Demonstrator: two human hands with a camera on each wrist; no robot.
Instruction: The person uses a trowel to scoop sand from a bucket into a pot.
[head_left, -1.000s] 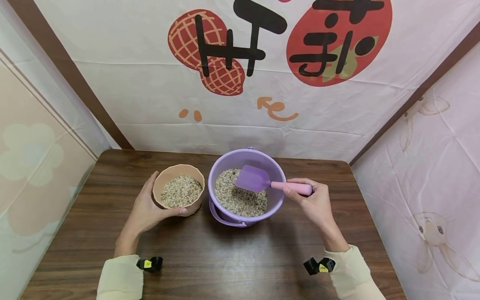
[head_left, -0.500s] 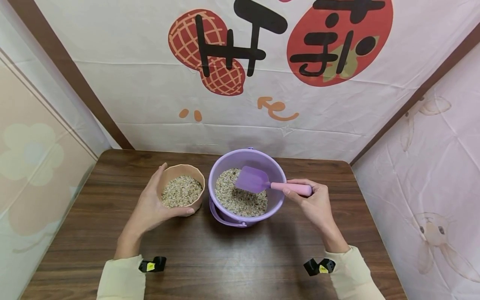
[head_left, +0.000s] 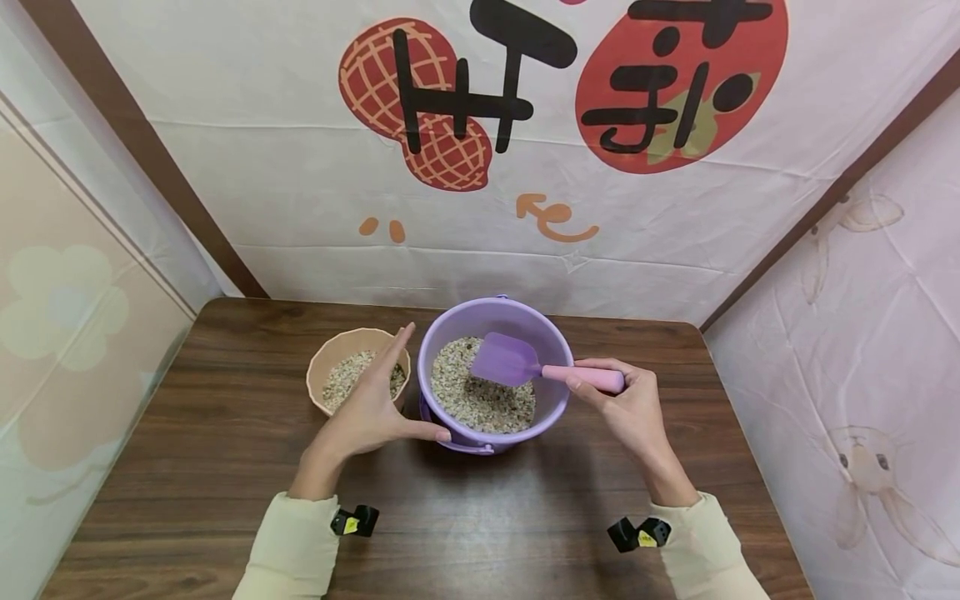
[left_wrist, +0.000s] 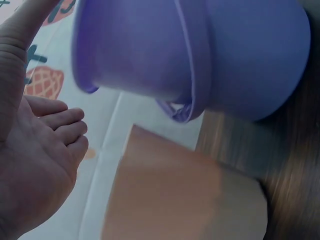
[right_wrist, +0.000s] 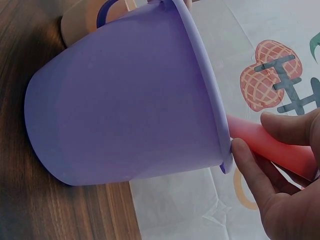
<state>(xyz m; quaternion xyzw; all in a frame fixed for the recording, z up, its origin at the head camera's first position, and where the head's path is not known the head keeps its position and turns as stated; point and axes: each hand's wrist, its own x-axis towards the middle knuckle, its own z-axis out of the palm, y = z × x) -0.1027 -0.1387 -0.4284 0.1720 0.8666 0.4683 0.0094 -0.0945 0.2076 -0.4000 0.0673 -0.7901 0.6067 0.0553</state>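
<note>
At the mouth of the round purple plastic bucket [head_left: 551,348], the right hand [head_left: 633,408] pinches the purple-bladed shovel [head_left: 557,372] by its pink handle — probably light, stiff, best held there; the spread left hand [head_left: 367,418] holds nothing.

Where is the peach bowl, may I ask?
In the head view, the peach bowl stands on the table left of the purple bucket, partly hidden by the left hand.

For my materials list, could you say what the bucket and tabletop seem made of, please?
The bucket looks like smooth, low-gloss plastic, judging by its even colour and lipped rim. The tabletop could be satin wood or laminate, given its brown grain and soft sheen.
</note>
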